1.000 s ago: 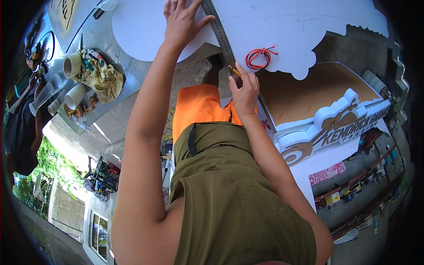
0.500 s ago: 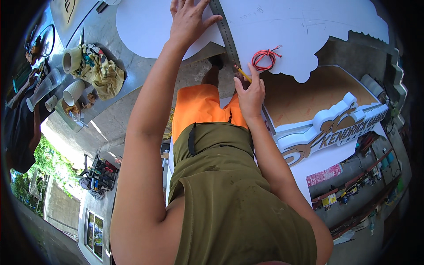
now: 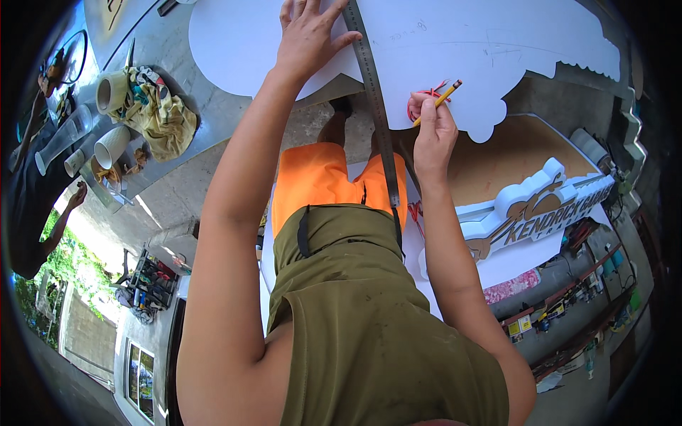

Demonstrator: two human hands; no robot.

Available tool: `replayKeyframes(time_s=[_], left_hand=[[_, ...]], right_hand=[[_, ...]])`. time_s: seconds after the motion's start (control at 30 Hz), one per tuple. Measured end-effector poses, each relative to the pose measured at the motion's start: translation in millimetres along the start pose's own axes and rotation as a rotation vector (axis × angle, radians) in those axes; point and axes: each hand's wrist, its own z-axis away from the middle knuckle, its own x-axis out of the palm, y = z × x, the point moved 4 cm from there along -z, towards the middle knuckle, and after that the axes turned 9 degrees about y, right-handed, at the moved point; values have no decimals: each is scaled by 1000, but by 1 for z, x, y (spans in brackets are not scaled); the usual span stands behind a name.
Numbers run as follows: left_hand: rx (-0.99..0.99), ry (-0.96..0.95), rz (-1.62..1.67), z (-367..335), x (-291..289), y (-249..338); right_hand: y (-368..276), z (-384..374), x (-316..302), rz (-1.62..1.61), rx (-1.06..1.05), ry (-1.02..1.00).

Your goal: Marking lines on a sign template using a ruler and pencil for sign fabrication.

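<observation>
My left hand (image 3: 312,35) lies with fingers spread on a large white sheet (image 3: 249,50) with a scalloped outline. Its thumb and a fingertip reach the edge of a long steel ruler (image 3: 373,92). The ruler crosses the sheet, and its near end overhangs the edge in front of my shorts. In my right hand (image 3: 435,138) is a yellow pencil (image 3: 449,91), its eraser end pointing up and right. Just behind that hand, partly covered by it, a coil of red and black wire (image 3: 412,106) rests on the sheet. Faint pencil marks show on the right of the sheet.
To the right, a white cut-out sign (image 3: 529,202) with brown shapes stands by a brown panel (image 3: 511,149). A grey table (image 3: 206,121) at left carries a crumpled cloth (image 3: 167,121) and white cups (image 3: 111,147). At far left is another person's arm (image 3: 67,213).
The ruler has slid toward me, so its near end now overhangs the sheet. My right hand has moved right and lifted the pencil, now tilted up beside the wire coil.
</observation>
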Motion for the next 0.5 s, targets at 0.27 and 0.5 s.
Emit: replayKeyframes(time_s=[0.27,0.5], left_hand=[[17,-138,-9,-8,-4,8],[-11,-133,-10,-2,7,-10]], right_hand=[[-11,-51,44,-218,-18,38],[-1,-73,85,-246,-160,26]])
